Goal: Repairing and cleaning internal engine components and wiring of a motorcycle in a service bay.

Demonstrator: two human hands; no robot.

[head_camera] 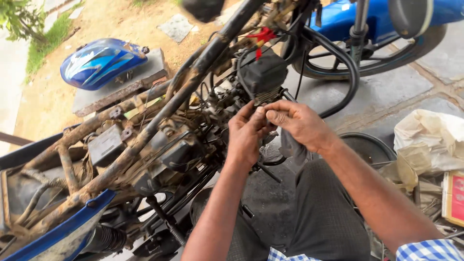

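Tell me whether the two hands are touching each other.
Touching. The head view shows the right hand with its fingertips pressed against the fingers of the left hand, with no gap, beside the engine.

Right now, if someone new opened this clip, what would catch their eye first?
Probably the two hands meeting at the centre: the left hand and right hand pinch something small, hidden between the fingers, just below a black box on a stripped, muddy motorbike frame. Next, the shiny blue fuel tank lying on a stone slab at upper left, and the crumpled white bag at right.
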